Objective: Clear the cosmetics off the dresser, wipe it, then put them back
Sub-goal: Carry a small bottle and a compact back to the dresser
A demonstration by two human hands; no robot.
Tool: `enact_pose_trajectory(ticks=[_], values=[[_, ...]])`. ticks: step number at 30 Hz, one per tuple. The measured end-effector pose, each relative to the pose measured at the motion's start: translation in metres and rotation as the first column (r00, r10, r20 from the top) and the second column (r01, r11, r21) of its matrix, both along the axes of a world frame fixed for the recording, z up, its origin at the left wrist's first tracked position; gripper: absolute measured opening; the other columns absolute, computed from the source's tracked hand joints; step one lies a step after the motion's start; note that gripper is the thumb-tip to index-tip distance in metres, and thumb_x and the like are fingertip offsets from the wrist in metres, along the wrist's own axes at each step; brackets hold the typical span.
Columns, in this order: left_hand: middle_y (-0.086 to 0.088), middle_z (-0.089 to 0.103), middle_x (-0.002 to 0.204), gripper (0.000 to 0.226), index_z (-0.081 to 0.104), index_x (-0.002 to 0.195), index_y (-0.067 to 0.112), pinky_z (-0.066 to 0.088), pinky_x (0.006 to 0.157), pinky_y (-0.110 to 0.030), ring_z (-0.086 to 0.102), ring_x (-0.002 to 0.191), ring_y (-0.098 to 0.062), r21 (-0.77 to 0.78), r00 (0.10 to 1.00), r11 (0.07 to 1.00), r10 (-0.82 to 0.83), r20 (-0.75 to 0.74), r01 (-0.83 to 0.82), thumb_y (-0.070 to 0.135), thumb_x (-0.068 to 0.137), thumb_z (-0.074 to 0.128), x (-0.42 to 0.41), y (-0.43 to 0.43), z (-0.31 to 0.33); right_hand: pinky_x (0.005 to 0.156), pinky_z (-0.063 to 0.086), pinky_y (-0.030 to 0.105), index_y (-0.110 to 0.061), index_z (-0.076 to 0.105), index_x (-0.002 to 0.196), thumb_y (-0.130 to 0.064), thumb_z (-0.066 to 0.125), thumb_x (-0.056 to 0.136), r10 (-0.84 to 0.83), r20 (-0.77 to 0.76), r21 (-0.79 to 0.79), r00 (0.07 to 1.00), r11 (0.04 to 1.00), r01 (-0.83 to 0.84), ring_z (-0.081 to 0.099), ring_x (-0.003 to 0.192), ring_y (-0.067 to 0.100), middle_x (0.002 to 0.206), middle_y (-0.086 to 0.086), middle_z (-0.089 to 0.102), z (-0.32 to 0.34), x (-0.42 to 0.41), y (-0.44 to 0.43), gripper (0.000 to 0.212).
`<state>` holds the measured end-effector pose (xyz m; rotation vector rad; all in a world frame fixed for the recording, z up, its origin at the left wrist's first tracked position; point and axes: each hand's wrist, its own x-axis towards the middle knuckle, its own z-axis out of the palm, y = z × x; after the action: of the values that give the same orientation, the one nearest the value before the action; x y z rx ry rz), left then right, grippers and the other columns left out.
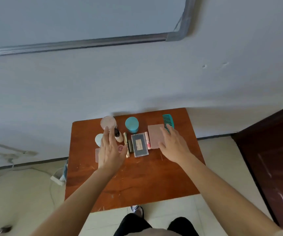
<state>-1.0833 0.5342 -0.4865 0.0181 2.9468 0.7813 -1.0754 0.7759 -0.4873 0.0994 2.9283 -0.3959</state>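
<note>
Every cosmetic sits on the wooden dresser (pixel 137 181), clustered at its far half near the wall. No cloth shows, so clearing looks not yet begun, or else all is already back. A pink palette (pixel 155 133), grey case (pixel 139 145), teal jar (pixel 132 124) and teal comb (pixel 169 120) lie close together. The left hand (pixel 111 150) and right hand (pixel 173 143) reach over them, fingers straight, holding nothing.

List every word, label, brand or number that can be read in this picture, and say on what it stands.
No text here can be read.
Grey case: a pale label in its middle, too blurred to read.
Pink tube: a small red mark, too small to read.
No print shows on the other things.
</note>
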Motion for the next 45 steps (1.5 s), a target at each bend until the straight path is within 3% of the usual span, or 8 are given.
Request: enact_pose_trajectory(ticks=[5,10,17,26,31,37,41,45], values=[[-0.004,0.021,0.159,0.076,0.014,0.153,0.026,0.049,0.101,-0.052,0.032,0.143,-0.026,0.11,0.998,0.992,-0.059,-0.023,0.061,0.038,0.093,0.06,-0.038,0.001,-0.036,0.085,0.055,0.033,-0.029,0.011,0.152,-0.053,0.051,0.095,-0.117,0.098,0.058,0.988,0.992,0.112,0.053,0.118,0.025,0.137,0.011,0.042,-0.043,-0.025,-0.017,0.074],[-0.01,0.035,0.148,0.056,0.036,0.142,0.019,0.059,0.084,-0.047,0.049,0.126,-0.026,0.193,0.997,0.98,-0.034,-0.067,0.047,0.023,0.093,0.062,-0.041,0.001,-0.06,0.096,0.051,0.038,-0.032,0.018,0.15,-0.056,0.044,0.098,-0.27,0.106,0.053,0.957,0.963,0.266,0.046,0.129,0.029,0.145,0.015,0.036,-0.07,-0.029,-0.029,0.063],[-0.005,0.052,0.128,0.028,0.043,0.125,0.023,0.058,0.082,-0.046,0.054,0.113,-0.021,0.193,0.998,0.98,-0.037,-0.06,0.048,0.016,0.099,0.049,-0.051,-0.004,-0.065,0.105,0.043,0.04,-0.025,0.03,0.147,-0.054,0.076,0.077,-0.515,0.151,-0.227,0.844,0.813,0.537,0.043,0.13,0.026,0.143,0.004,0.045,-0.076,-0.036,-0.027,0.089],[-0.007,0.057,0.119,0.028,0.047,0.121,0.017,0.044,0.063,-0.018,0.057,0.099,-0.019,0.187,0.998,0.982,-0.007,-0.069,0.02,0.004,0.097,0.052,-0.042,-0.005,-0.036,0.094,0.053,0.034,-0.024,0.02,0.152,-0.044,0.061,0.093,-0.396,0.068,-0.173,0.916,0.899,0.402,0.055,0.123,0.024,0.14,0.006,0.047,-0.059,-0.034,-0.031,0.075],[-0.005,0.056,0.12,0.03,0.041,0.122,0.023,0.053,0.065,-0.025,0.057,0.096,-0.018,0.27,0.974,0.958,-0.033,-0.222,0.094,0.008,0.098,0.051,-0.031,0.007,0.006,0.082,0.055,0.028,-0.019,0.028,0.148,-0.053,0.05,0.096,-0.423,-0.048,-0.306,0.905,0.868,0.39,0.057,0.116,0.021,0.137,0.005,0.046,-0.022,-0.022,-0.015,0.065],[-0.001,0.057,0.118,0.027,0.048,0.123,0.016,0.049,0.08,-0.021,0.05,0.096,-0.006,0.322,0.931,0.933,-0.037,-0.364,0.163,0.01,0.098,0.053,-0.026,0.05,0.068,0.072,0.054,0.017,-0.026,0.031,0.14,-0.053,0.047,0.097,-0.512,-0.216,-0.477,0.831,0.798,0.368,0.066,0.105,0.017,0.13,-0.003,0.057,0.045,0.009,0.028,0.054],[0.0,0.054,0.124,0.037,0.043,0.129,0.025,0.044,0.083,-0.018,0.054,0.105,-0.01,0.375,0.863,0.852,-0.158,-0.48,0.365,0.006,0.099,0.051,-0.027,0.1,0.113,0.094,0.056,0.036,-0.034,0.014,0.151,-0.05,0.041,0.1,-0.609,-0.328,-0.539,0.722,0.749,0.386,0.056,0.122,0.017,0.144,-0.003,0.046,0.089,0.041,0.068,0.06],[0.037,0.045,0.116,0.039,0.045,0.132,0.021,0.045,0.092,-0.019,0.053,0.104,0.001,0.404,0.758,0.715,-0.271,-0.593,0.571,0.002,0.098,0.051,-0.029,0.16,0.145,0.094,0.049,0.033,-0.028,0.005,0.157,-0.038,0.041,0.104,-0.725,-0.433,-0.559,0.536,0.682,0.471,0.05,0.12,0.013,0.144,0.001,0.043,0.123,0.095,0.101,0.065]])
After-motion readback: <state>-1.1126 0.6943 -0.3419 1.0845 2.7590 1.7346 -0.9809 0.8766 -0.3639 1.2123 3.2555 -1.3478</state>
